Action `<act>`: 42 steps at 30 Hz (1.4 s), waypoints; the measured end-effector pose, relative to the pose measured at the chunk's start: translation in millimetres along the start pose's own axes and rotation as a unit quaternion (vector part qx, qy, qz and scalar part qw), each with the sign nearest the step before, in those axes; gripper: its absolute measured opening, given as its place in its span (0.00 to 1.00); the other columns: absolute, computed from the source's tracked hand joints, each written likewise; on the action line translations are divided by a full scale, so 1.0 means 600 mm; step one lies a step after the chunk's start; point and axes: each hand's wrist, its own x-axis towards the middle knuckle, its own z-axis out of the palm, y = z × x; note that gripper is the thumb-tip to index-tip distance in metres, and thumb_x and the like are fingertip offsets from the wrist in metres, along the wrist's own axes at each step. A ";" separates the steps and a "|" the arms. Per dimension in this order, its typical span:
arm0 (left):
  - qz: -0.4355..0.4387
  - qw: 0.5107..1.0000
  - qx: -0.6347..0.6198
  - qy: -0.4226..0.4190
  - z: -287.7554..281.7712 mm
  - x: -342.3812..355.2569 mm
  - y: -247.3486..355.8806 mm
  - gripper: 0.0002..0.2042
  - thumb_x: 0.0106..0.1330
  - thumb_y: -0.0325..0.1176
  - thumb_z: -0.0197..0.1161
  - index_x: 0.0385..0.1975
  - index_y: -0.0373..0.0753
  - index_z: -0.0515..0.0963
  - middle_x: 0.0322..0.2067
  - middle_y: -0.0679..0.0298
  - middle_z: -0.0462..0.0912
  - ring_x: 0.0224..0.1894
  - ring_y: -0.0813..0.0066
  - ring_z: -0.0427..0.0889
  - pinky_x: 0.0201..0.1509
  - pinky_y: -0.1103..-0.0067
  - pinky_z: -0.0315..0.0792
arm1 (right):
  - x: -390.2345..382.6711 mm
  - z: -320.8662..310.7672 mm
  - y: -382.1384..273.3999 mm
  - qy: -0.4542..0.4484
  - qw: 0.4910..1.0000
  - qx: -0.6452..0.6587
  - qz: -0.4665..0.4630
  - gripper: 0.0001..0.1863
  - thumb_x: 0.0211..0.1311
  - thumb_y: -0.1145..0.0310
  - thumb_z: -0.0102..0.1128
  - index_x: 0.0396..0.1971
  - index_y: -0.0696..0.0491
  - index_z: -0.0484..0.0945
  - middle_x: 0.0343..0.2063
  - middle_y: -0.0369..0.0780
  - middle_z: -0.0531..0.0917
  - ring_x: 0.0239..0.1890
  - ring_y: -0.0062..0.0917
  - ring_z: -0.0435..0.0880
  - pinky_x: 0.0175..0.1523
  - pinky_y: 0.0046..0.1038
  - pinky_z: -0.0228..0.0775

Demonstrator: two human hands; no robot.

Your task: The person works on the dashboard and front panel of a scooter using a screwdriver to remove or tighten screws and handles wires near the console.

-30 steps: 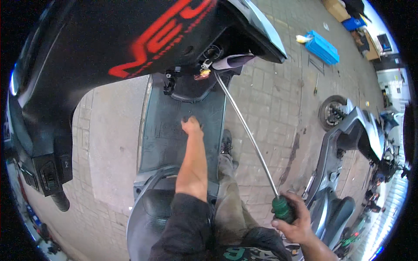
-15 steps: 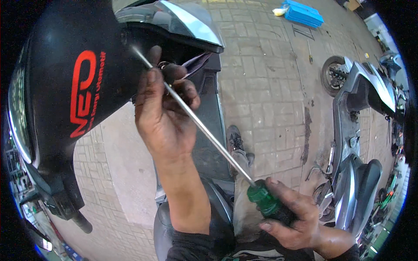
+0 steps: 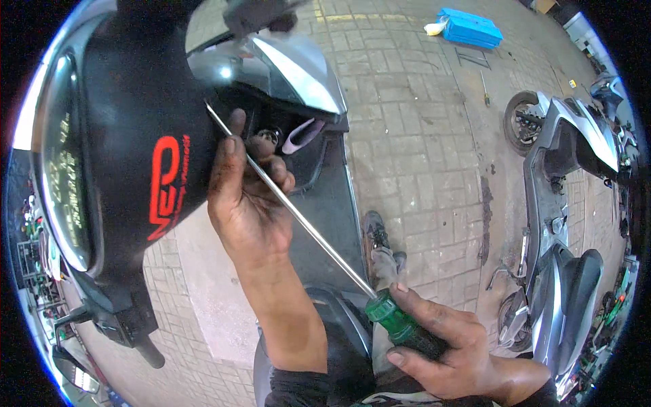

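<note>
A long screwdriver (image 3: pixel 313 234) slants across the middle of the view, its green handle at the lower right. My right hand (image 3: pixel 451 342) is wrapped around that handle. Farther up, my left hand (image 3: pixel 247 200) pinches the bare metal shaft near the tip with thumb and fingers. The tip reaches the edge of the scooter's black front cover (image 3: pixel 125 88), which bears red lettering; I cannot tell whether it touches. Behind my left fingers is a dark recess with a round part (image 3: pixel 268 139) partly hidden. Beside it hangs a pale purple loop (image 3: pixel 303 137), under a silver body panel (image 3: pixel 298 73).
The scooter's handlebar grip (image 3: pixel 150 353) sticks out at the lower left, and its dark floorboard (image 3: pixel 322 210) runs below my left hand. My shoe (image 3: pixel 375 229) rests on the paving. To the right stands another scooter (image 3: pixel 546 169). A blue toolbox (image 3: pixel 471 28) and another screwdriver (image 3: pixel 485 95) lie farther off.
The scooter's front sits lower and farther right in view. The screwdriver's tip has dropped slightly and its handle has shifted left, with both hands still on it. A dark part shows at the top.
</note>
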 end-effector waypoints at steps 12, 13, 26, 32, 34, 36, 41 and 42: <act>-0.077 0.985 0.000 0.153 0.023 -0.025 -0.005 0.09 0.58 0.34 0.59 0.35 0.39 0.73 0.21 0.68 0.73 0.22 0.78 0.72 0.22 0.82 0.65 | 0.004 0.002 0.025 0.018 0.980 -0.199 -0.008 0.32 0.51 0.64 0.59 0.58 0.36 0.60 0.26 0.43 0.72 0.20 0.33 0.75 0.25 0.32 0.69; -0.080 0.982 -0.004 0.170 0.024 -0.028 -0.014 0.08 0.57 0.33 0.60 0.34 0.40 0.73 0.22 0.68 0.73 0.22 0.77 0.72 0.23 0.82 0.66 | 0.003 0.002 0.012 0.025 0.965 -0.263 0.010 0.31 0.50 0.64 0.59 0.57 0.37 0.61 0.26 0.43 0.72 0.21 0.34 0.75 0.27 0.32 0.70; -0.153 0.967 -0.161 0.124 -0.003 -0.027 -0.028 0.09 0.60 0.35 0.56 0.37 0.39 0.74 0.24 0.66 0.75 0.26 0.75 0.73 0.29 0.81 0.69 | 0.168 -0.048 0.049 -0.216 0.947 0.133 0.195 0.20 0.55 0.62 0.55 0.44 0.61 0.72 0.30 0.41 0.79 0.33 0.22 0.77 0.39 0.26 0.68; -0.155 0.959 -0.213 0.107 0.019 -0.034 0.001 0.12 0.63 0.31 0.50 0.43 0.36 0.72 0.27 0.65 0.71 0.23 0.79 0.64 0.25 0.83 0.60 | 0.209 -0.030 0.024 -0.253 0.923 0.173 0.233 0.15 0.54 0.68 0.56 0.38 0.62 0.73 0.27 0.40 0.79 0.27 0.22 0.78 0.34 0.23 0.69; -0.155 0.956 -0.236 0.079 0.010 -0.027 -0.002 0.12 0.63 0.31 0.49 0.44 0.36 0.71 0.27 0.65 0.72 0.24 0.79 0.64 0.26 0.83 0.60 | 0.212 -0.044 -0.009 -0.267 0.886 0.266 0.271 0.12 0.53 0.70 0.56 0.35 0.61 0.74 0.25 0.39 0.79 0.26 0.23 0.79 0.32 0.23 0.69; -0.161 0.954 -0.241 0.078 0.020 -0.024 -0.017 0.12 0.63 0.32 0.49 0.44 0.35 0.70 0.27 0.65 0.71 0.24 0.80 0.64 0.25 0.85 0.60 | 0.224 -0.065 -0.014 -0.277 0.873 0.282 0.284 0.10 0.52 0.71 0.58 0.32 0.61 0.73 0.23 0.39 0.78 0.26 0.23 0.79 0.28 0.22 0.69; -0.167 0.956 -0.192 0.146 0.056 -0.034 -0.002 0.13 0.62 0.36 0.54 0.41 0.33 0.69 0.26 0.64 0.68 0.23 0.84 0.65 0.23 0.90 0.64 | 0.248 -0.052 0.005 -0.281 0.934 0.049 0.215 0.13 0.51 0.66 0.62 0.28 0.60 0.71 0.19 0.38 0.76 0.20 0.21 0.79 0.17 0.19 0.65; -0.171 0.959 -0.180 0.135 0.045 -0.027 -0.005 0.14 0.61 0.37 0.57 0.37 0.32 0.69 0.24 0.64 0.67 0.23 0.85 0.65 0.22 0.91 0.66 | 0.250 -0.048 0.006 -0.285 0.929 0.070 0.224 0.15 0.50 0.64 0.62 0.25 0.60 0.70 0.18 0.39 0.75 0.17 0.22 0.78 0.16 0.20 0.66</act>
